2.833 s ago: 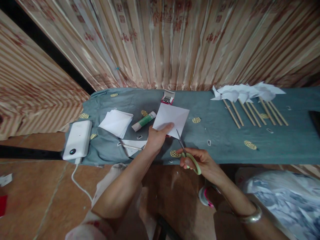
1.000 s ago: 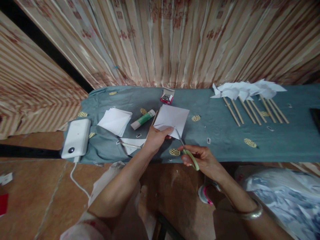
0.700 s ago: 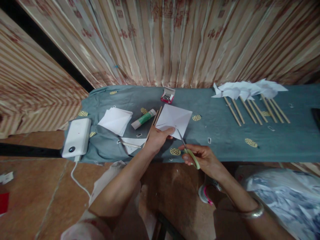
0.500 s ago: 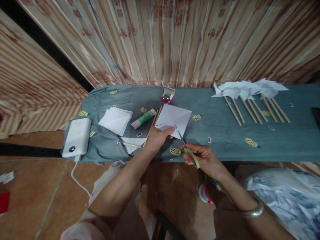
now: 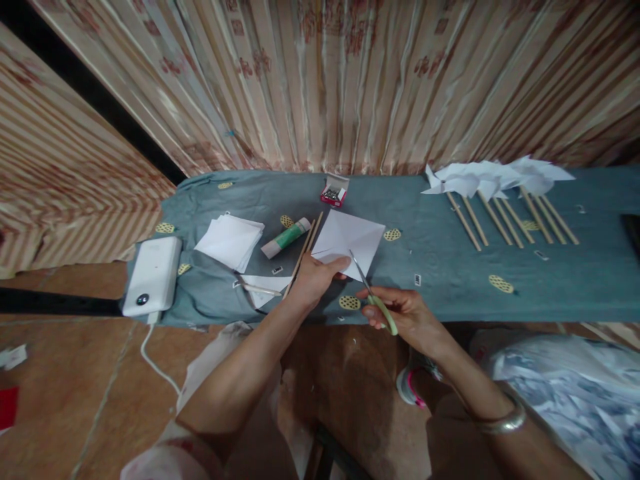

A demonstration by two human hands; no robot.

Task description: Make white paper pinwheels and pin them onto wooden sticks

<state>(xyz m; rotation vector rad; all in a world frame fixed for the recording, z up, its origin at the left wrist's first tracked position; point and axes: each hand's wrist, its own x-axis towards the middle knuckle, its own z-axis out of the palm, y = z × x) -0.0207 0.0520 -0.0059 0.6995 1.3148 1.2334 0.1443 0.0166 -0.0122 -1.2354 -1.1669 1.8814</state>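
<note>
My left hand (image 5: pixel 319 275) pinches the near left part of a white square of paper (image 5: pixel 353 233), thumb on top. A slit runs into the paper's left side, and faint creases cross its middle. My right hand (image 5: pixel 400 310) is closed around the light green handles of a pair of scissors (image 5: pixel 383 313). The scissor blades lie at the paper's near corner, their tips pointing toward its middle. Thin wooden sticks (image 5: pixel 306 250) lie just left of the paper, partly behind my left hand.
Left of my hands lie a glue stick (image 5: pixel 286 238), a stack of white paper (image 5: pixel 231 241), a paper piece (image 5: pixel 265 283) and a white power bank (image 5: pixel 153 275) with a cable. A small box of metal pins (image 5: pixel 334 192) stands behind. Several paper pinwheels on sticks (image 5: pixel 500 180) lie right.
The paper has turned and shifted very slightly in my left hand. The scissors keep nearly the same place at its near corner.
</note>
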